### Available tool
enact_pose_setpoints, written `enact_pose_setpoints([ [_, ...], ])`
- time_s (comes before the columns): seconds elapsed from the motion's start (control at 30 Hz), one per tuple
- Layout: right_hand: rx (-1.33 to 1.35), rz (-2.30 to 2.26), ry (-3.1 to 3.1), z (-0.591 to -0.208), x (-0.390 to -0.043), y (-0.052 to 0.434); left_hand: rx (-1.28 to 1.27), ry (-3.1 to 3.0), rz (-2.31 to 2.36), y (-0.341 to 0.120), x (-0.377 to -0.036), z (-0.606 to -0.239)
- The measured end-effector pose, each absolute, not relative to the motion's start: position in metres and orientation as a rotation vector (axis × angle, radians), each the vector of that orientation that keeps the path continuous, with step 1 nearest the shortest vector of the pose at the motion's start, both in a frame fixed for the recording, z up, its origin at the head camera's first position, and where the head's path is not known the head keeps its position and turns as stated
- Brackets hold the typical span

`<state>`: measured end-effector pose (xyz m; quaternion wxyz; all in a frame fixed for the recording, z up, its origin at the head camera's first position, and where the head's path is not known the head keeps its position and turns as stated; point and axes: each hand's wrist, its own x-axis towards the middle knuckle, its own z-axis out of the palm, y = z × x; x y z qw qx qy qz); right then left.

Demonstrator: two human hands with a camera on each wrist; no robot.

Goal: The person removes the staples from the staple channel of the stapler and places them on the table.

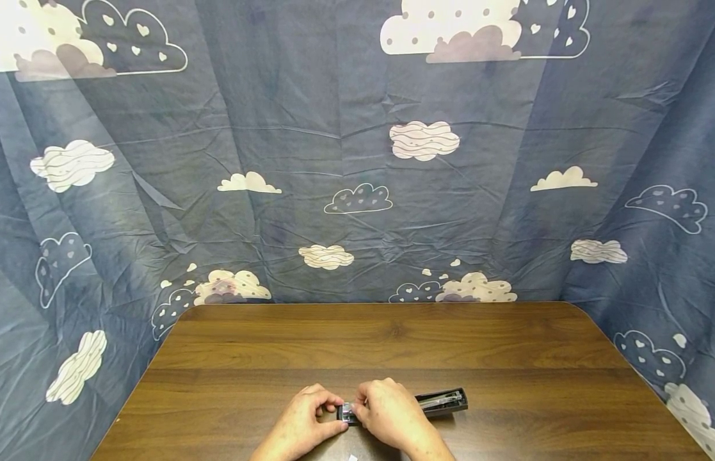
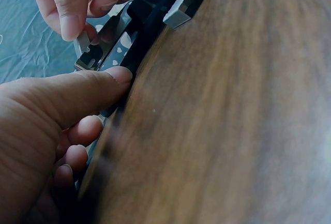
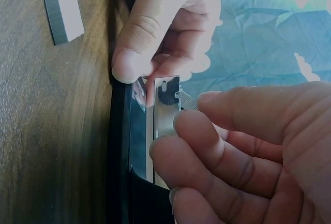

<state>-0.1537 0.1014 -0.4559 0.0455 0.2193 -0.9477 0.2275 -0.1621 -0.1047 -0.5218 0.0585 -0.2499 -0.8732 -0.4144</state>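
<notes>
- Behind the wooden table [image 1: 507,346] we see a blue cloth with white clouds [image 1: 357,160] hanging as a backdrop and falling away on both sides.
- Our landmark is the black stapler [image 1: 434,403], which lies open near the table's front edge, its long body stretching to the right.
- At the stapler's left end, our left hand [image 1: 302,422] has its fingers curled, and the thumb [image 2: 88,92] presses against the black edge there; the other fingers tuck underneath.
- Just right of that, our right hand [image 1: 392,413] covers the stapler's left half, and its thumb and forefinger pinch a thin strip of staples [image 3: 187,101] at the mouth of the metal channel [image 3: 165,115].
- Right of the right hand, the rest of the stapler shows bare, with the silver rail visible along its top.
- In front of the stapler, close to the table's front edge, a small grey and white block [image 3: 63,11] lies flat, apart from both hands; we cannot tell what it is.
</notes>
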Motion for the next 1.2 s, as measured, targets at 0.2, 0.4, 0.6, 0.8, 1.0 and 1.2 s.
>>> enact_pose_setpoints([
  [0.2,0.671,0.731,-2.912,-0.456,-0.154,0.104,-0.753,-2.648,-1.261,-0.104,-0.162,-0.521],
  [0.4,0.675,0.792,-2.897,-0.452,-0.155,0.109,-0.748,-2.651,-1.259,-0.104,-0.161,-0.521],
  [0.6,0.646,0.869,-2.898,-0.446,-0.157,0.116,-0.746,-2.644,-1.269,-0.103,-0.161,-0.521],
  [0.8,0.627,0.908,-2.899,-0.440,-0.158,0.124,-0.741,-2.649,-1.276,-0.103,-0.161,-0.520],
  [1.0,0.763,1.057,-2.938,-0.434,-0.155,0.129,-0.733,-2.659,-1.270,-0.103,-0.161,-0.520],
  [1.2,0.891,1.042,-3.109,-0.431,-0.147,0.130,-0.741,-2.651,-1.259,-0.103,-0.161,-0.521],
])
